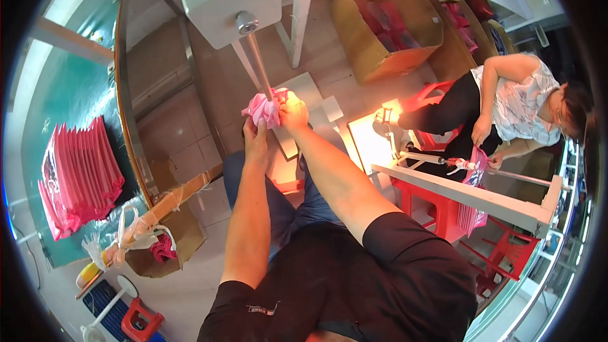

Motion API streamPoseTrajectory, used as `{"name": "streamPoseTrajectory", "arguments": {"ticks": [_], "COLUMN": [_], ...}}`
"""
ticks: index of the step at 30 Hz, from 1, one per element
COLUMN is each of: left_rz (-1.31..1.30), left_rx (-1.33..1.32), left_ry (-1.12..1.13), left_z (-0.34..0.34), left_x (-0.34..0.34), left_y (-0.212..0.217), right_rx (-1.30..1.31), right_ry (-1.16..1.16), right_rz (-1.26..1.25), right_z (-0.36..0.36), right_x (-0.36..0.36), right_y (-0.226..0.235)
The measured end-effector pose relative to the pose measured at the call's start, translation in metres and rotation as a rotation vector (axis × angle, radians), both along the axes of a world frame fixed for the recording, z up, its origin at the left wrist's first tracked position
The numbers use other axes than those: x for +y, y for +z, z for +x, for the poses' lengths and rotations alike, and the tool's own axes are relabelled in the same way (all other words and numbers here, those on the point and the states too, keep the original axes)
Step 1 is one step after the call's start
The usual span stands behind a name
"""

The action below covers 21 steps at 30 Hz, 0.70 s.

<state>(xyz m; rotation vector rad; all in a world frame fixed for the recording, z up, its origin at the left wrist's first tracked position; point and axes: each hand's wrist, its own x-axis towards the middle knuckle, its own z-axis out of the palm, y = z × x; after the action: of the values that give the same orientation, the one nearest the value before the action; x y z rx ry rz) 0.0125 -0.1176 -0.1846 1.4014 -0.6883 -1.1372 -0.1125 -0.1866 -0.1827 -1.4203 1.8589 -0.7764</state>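
Note:
A pink, bunched piece of thin material (262, 109) sits around the lower end of a metal rod (258, 57). The rod comes down from a pale grey machine head (228, 3). My left hand (254, 140) pinches the near left edge of the pink piece, fingers pointing up. Brightly lit, my right hand (294, 113) closes on its right side, close against the rod. Whether the piece is cloth or film I cannot tell, and the folds hide the rod's tip.
To the left, a row of pink glossy packets (82, 177) lies on a green table (57, 98). Cardboard boxes (399, 63) with pink goods stand at the far right. A seated co-worker (519, 98) handles pink material by a white frame (468, 193). Below left is another box (190, 240).

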Motion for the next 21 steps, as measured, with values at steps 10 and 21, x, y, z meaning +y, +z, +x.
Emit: {"name": "streamPoseTrajectory", "arguments": {"ticks": [10,21], "left_rz": [0.010,-0.104], "left_rx": [0.540,0.573], "left_ry": [0.035,0.088], "left_z": [-0.037,-0.034], "left_x": [-0.020,-0.016], "left_y": [0.000,0.081], "right_rx": [-0.044,-1.370], "right_ry": [0.040,0.109], "right_rz": [0.010,0.089], "right_z": [-0.015,0.004], "right_x": [0.003,-0.004], "right_y": [-0.029,-0.057]}}
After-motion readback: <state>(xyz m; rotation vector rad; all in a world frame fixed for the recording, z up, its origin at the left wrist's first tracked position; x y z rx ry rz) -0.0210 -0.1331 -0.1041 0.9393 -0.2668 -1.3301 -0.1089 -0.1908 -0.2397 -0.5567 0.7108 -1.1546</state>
